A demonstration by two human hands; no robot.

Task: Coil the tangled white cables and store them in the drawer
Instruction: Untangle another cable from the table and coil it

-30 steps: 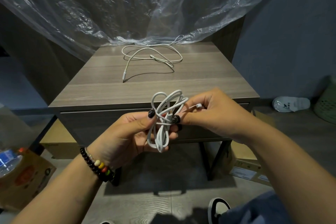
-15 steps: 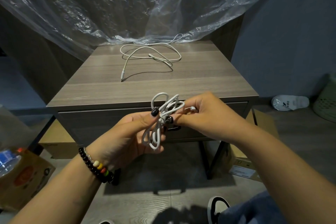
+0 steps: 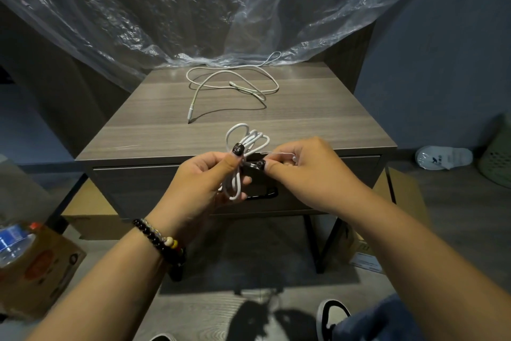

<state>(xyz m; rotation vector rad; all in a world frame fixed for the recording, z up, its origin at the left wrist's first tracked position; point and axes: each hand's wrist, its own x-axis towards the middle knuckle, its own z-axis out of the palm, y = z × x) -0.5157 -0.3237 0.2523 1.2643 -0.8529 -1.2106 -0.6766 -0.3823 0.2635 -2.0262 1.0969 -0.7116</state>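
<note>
My left hand (image 3: 204,183) grips a bundle of coiled white cable (image 3: 243,144) in front of the wooden nightstand, thumb pressed on the loops. My right hand (image 3: 301,172) pinches the cable's free end beside the bundle, its plug tip showing between the fingers. A second white cable (image 3: 235,83) lies loose and tangled on the nightstand top (image 3: 138,133), towards the back. The drawer (image 3: 143,188) under the top is closed, its dark handle (image 3: 262,195) partly hidden behind my hands.
Clear plastic sheeting (image 3: 193,8) hangs behind the nightstand and touches its back edge. Cardboard boxes sit on the floor at left (image 3: 41,266) and under the right side (image 3: 365,255). A white slipper (image 3: 442,156) and a green basket (image 3: 497,152) lie at far right.
Both hands have risen slightly with the bundle, towards the nightstand's front edge. The right hand has drawn the free end tighter to the right. The cable on top has not moved.
</note>
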